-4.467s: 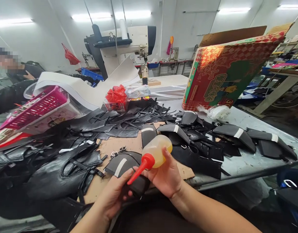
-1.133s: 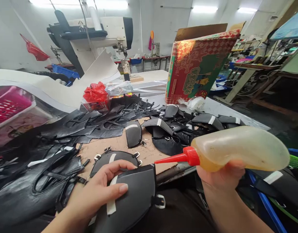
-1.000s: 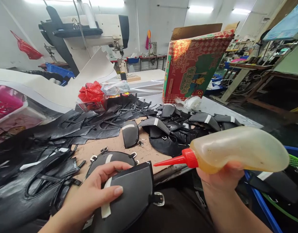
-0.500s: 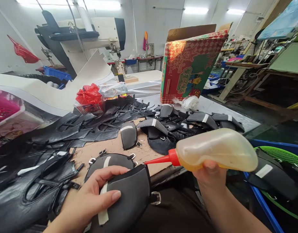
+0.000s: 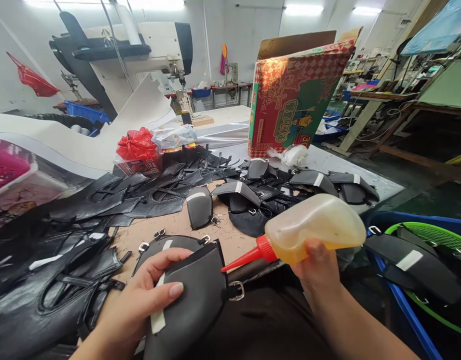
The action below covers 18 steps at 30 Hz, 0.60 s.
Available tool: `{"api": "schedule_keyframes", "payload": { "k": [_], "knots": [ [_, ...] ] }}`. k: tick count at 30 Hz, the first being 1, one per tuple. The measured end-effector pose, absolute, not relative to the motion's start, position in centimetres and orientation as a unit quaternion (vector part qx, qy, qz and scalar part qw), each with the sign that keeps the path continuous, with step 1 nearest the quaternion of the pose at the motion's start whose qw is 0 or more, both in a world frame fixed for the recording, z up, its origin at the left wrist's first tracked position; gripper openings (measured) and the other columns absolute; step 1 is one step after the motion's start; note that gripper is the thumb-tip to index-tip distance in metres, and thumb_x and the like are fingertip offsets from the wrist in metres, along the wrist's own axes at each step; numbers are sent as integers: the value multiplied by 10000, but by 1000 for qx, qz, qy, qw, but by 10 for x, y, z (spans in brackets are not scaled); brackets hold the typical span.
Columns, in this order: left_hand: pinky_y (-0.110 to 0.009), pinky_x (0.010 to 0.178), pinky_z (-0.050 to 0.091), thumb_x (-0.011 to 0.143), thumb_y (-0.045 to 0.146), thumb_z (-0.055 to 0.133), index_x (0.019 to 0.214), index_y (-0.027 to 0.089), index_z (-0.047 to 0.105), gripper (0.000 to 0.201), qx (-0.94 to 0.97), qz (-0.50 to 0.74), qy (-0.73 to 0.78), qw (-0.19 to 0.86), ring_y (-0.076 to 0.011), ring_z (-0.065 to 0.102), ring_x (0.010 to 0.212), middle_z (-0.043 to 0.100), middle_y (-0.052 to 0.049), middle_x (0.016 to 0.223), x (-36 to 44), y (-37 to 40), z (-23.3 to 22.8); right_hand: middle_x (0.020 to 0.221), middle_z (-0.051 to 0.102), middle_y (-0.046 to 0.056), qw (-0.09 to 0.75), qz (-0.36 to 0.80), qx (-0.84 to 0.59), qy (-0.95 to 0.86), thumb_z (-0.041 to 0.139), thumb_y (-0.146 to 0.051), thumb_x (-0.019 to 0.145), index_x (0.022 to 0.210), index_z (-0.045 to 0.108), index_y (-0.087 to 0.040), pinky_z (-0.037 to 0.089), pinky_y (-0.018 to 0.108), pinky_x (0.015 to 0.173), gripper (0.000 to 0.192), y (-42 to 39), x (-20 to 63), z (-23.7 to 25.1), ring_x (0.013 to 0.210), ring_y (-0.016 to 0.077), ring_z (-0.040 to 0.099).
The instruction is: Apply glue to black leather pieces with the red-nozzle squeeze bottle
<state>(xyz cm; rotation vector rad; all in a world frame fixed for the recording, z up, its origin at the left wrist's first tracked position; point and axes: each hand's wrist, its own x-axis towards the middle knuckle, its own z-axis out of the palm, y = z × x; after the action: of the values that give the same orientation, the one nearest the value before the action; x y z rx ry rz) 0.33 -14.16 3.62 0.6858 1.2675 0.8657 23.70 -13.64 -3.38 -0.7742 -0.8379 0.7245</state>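
My left hand is closed on a curved black leather piece, thumb on its face and fingers behind the upper edge. A strip of white tape runs over this piece, and a metal buckle sticks out from its right side. In my right hand is a clear squeeze bottle of yellowish liquid, held tilted. Its red nozzle points left, with the tip at the right edge of the leather piece. Behind my left hand lies a similar taped piece with buckles.
Black leather parts with straps cover the table's left side. More taped pieces lie ahead. A printed carton stands at the back, and a sewing machine back left. At right, a blue bin holds a green basket.
The nozzle tip has moved down along the piece's right edge from its top corner. My right hand and the bottle have shifted left, the bottle tilting further downward. The leather piece has turned slightly.
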Motion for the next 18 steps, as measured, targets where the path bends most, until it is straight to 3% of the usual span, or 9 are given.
{"api": "schedule_keyframes", "payload": {
  "k": [4,11,18],
  "knots": [
    [-210,386,476,373,175,843,759,215,691,417,295,403,555,665,-176,625,411,719,-33,606,-1,-138,31,911,672,95,770,366,-339,-398,695,-566,657,1015,615,-236,588,426,613,493,-139,233,-36,867,307,651],
    [-207,401,483,414,169,828,806,214,676,422,286,399,521,698,-175,637,441,726,-34,646,-8,-134,24,857,680,43,816,343,-295,-359,734,-475,682,1028,616,-252,576,287,560,429,-137,228,-37,751,222,669],
    [-211,427,498,454,175,820,828,222,680,402,273,419,458,735,-163,640,467,717,-13,662,-13,-130,16,821,668,22,812,405,-299,-294,799,-477,590,1021,619,-236,566,255,600,526,-141,222,-45,715,188,653]
  ]
}}
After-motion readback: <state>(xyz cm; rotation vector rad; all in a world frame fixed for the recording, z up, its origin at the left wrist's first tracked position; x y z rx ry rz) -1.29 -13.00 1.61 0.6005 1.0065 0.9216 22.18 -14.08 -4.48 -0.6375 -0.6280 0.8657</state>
